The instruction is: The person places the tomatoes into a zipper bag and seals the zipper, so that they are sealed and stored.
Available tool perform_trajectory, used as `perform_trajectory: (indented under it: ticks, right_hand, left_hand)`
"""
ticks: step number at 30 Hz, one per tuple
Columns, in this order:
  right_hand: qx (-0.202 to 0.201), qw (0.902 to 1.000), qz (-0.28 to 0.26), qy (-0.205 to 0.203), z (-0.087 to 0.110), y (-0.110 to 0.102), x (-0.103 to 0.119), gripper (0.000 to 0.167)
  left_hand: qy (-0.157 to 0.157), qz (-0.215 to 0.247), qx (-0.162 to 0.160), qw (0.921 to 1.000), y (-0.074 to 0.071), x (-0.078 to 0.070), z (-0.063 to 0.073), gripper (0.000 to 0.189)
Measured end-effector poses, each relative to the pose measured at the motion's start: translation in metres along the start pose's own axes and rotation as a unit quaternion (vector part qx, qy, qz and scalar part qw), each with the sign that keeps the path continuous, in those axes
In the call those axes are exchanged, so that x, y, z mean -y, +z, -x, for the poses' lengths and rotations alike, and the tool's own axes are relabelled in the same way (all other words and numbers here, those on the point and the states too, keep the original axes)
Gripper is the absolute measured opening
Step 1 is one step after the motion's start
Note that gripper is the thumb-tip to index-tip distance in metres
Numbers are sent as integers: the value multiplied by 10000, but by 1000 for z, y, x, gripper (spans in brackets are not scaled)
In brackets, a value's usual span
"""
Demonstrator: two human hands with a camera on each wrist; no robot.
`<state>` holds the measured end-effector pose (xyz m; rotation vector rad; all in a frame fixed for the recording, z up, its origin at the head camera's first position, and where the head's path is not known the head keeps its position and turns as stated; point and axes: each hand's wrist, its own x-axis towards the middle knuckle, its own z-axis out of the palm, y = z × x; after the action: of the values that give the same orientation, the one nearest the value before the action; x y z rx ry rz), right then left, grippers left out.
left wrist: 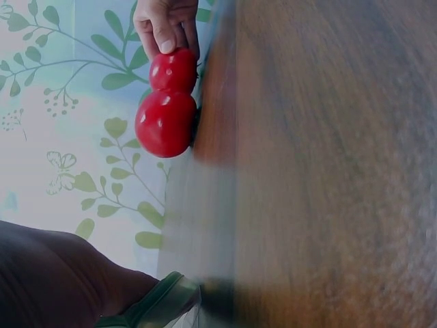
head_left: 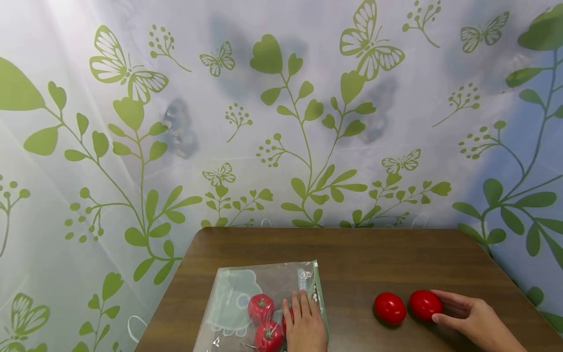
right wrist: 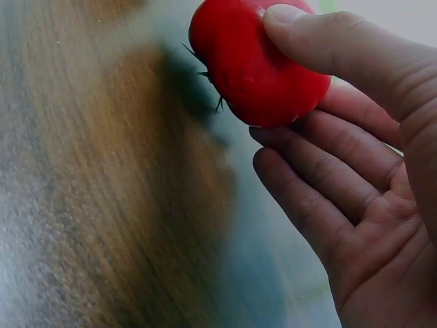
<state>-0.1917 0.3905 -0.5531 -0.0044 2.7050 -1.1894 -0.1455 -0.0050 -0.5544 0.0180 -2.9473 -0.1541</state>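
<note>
A clear zip bag [head_left: 235,303] lies flat at the left of the table, with red tomatoes [head_left: 269,336] inside it. My left hand [head_left: 305,325] rests palm down on the bag's right part, fingers straight, partly covering another tomato. In the left wrist view, the bag's green edge [left wrist: 153,301] shows beside that hand. At the right, my right hand [head_left: 477,318] pinches a glossy tomato [head_left: 425,305] between thumb and fingers. Its green stalk tips point down at the table in the right wrist view. Just left of it sits a second loose tomato [head_left: 390,308].
The brown wooden table [head_left: 352,249] has its far edge close to a pale curtain [head_left: 281,122] printed with green leaves and butterflies. A stretch of tabletop lies between the bag and the two loose tomatoes.
</note>
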Motion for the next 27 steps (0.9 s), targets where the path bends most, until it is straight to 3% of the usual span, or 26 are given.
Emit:
perform_trajectory:
  ticks: [10, 16, 20, 27]
  right_hand:
    - [77, 10000, 9, 15, 6, -4, 8, 79]
    - [77, 9998, 151, -89, 10, -5, 19, 79]
    - [75, 9996, 148, -226, 13, -5, 31, 77]
    - [130, 9991, 76, -386, 18, -4, 49, 73]
  left_hand:
    - [39, -126, -418, 9990, 5, 1, 2, 34]
    - [94, -78, -271, 9996, 6, 2, 2, 35]
    - [102, -119, -377, 9992, 6, 2, 2, 34]
    - [64, 44, 45, 10000, 2, 1, 1, 37]
